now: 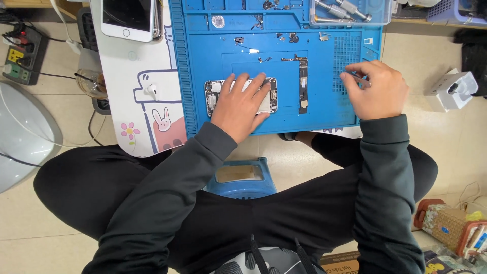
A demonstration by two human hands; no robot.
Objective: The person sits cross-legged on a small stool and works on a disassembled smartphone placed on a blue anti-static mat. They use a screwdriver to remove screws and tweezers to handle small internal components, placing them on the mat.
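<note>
Feed from my end: bright, even light, looks like diffuse overhead, no hard shadows. I get only a soft shadow under the left hand (242, 104) on the blue mat (324, 109), and a faint one under the right hand (378, 89). Mild glare on the white phone's screen (127, 14) top left and on the clear plastic tray (350, 12). Focus is sharp mid-frame; small parts on the mat are resolvable. Wide-angle lens: edges bow, floor tile lines curve, corners slightly soft. Dark sleeves and trousers lose detail, near black. No motion blur.
</note>
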